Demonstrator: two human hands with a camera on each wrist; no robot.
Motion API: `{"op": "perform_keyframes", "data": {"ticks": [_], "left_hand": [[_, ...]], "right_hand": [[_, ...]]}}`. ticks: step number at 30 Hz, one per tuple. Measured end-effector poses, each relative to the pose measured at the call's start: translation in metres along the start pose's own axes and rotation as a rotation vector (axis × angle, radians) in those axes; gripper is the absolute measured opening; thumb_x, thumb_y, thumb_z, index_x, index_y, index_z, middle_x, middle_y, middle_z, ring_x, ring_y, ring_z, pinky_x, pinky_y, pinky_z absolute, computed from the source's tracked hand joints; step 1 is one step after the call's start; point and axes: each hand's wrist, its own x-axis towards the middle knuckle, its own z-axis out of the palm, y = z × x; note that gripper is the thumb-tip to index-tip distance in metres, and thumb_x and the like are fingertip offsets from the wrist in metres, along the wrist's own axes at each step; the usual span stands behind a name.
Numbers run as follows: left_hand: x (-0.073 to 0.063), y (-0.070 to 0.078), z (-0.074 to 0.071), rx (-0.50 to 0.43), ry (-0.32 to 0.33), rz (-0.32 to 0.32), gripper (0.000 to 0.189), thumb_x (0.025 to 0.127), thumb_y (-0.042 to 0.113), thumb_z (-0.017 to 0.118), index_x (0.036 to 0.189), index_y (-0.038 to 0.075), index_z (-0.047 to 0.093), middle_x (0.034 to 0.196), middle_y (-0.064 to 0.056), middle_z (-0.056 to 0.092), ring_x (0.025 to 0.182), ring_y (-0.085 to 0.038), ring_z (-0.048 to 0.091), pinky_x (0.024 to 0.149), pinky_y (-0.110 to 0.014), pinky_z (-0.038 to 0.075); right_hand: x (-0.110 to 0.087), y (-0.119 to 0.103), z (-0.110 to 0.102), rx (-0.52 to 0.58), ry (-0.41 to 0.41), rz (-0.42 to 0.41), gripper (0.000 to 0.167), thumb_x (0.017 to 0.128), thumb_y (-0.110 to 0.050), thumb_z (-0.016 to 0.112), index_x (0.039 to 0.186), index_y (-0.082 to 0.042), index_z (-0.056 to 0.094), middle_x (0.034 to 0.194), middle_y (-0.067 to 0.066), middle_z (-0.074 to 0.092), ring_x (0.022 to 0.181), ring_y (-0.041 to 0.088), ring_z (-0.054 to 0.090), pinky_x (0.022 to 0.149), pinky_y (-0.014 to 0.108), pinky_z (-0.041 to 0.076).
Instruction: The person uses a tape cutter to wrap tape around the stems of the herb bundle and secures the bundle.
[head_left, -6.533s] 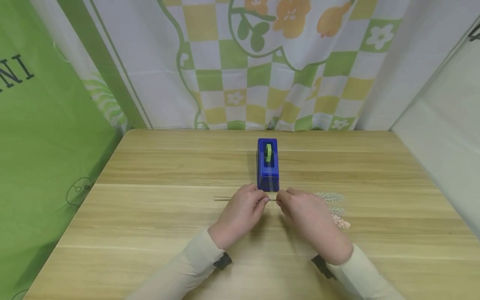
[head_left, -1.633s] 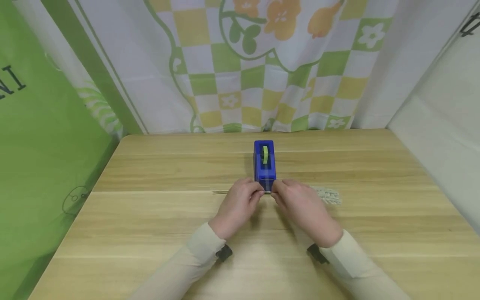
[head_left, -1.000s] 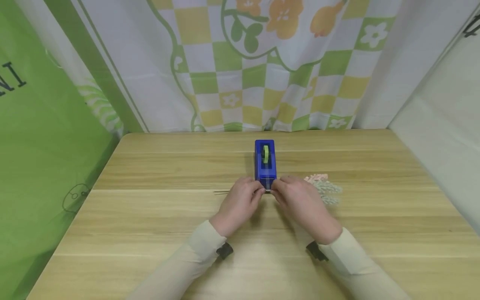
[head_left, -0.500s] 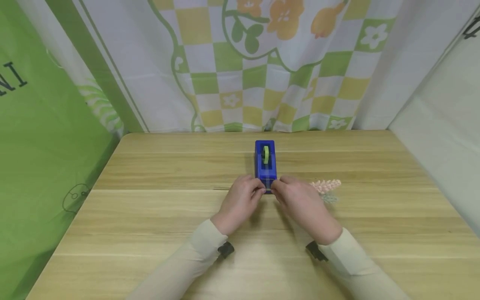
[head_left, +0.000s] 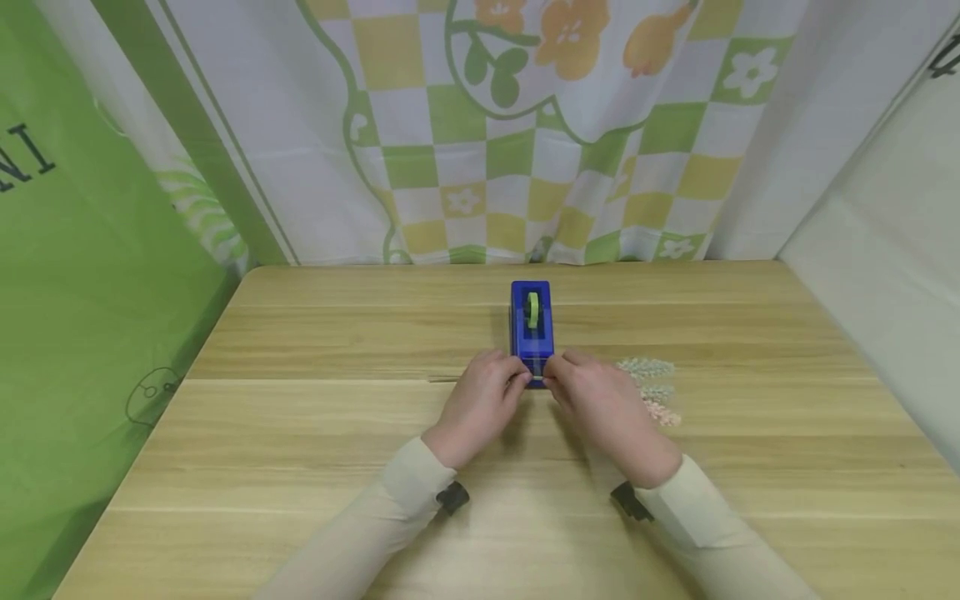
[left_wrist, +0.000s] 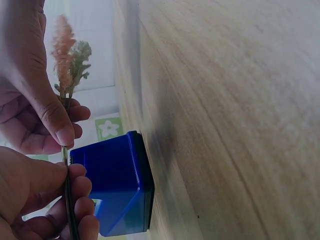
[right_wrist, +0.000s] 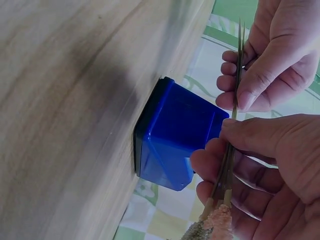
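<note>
My left hand (head_left: 483, 408) pinches a small bundle of thin flower stems (left_wrist: 71, 210) between thumb and fingers. Close beside it, my right hand (head_left: 603, 417) pinches the same bundle nearer the flower heads. Past the right hand show fluffy grey-green heads (head_left: 647, 367) and a pink head (head_left: 662, 412); the bare stem ends (head_left: 444, 379) stick out left of the left hand. Both sets of fingertips are at the front of a blue tape dispenser (head_left: 532, 342), with a short gap of stem between them. A yellow-green roll (head_left: 533, 310) sits in the dispenser, and clear tape runs down toward the stems.
Everything is over a wood-grain table (head_left: 337, 467). A checked, flowered curtain (head_left: 510, 158) hangs behind its far edge. Green cloth (head_left: 90, 275) borders the left side and a pale sheet (head_left: 885, 225) the right.
The bundle has rolled between my fingers: the pink head went from the far side, across the top, to the near side. Compared with the oldest frame, my hands are closer to the dispenser.
</note>
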Motion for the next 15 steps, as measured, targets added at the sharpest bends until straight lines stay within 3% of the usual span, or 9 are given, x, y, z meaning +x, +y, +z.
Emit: {"op": "perform_keyframes", "data": {"ticks": [6, 15], "left_hand": [[0.0008, -0.0014, 0.0013, -0.026, 0.01, -0.004, 0.016, 0.104, 0.014, 0.064, 0.101, 0.003, 0.075, 0.097, -0.009, 0.072, 0.089, -0.022, 0.062, 0.081, -0.034, 0.053], [0.0024, -0.0053, 0.0045, -0.077, 0.023, 0.019, 0.014, 0.103, 0.012, 0.065, 0.098, 0.002, 0.074, 0.096, -0.009, 0.071, 0.09, -0.022, 0.061, 0.083, -0.035, 0.052]], "right_hand": [[0.0002, 0.0019, 0.003, 0.008, 0.021, -0.016, 0.01, 0.095, -0.011, 0.075, 0.091, -0.008, 0.067, 0.079, 0.003, 0.064, 0.061, 0.011, 0.054, 0.052, 0.028, 0.049], [0.0041, 0.0002, 0.0016, 0.175, -0.048, 0.112, 0.013, 0.101, -0.017, 0.07, 0.093, -0.007, 0.067, 0.082, 0.003, 0.066, 0.063, 0.011, 0.053, 0.057, 0.027, 0.047]]}}
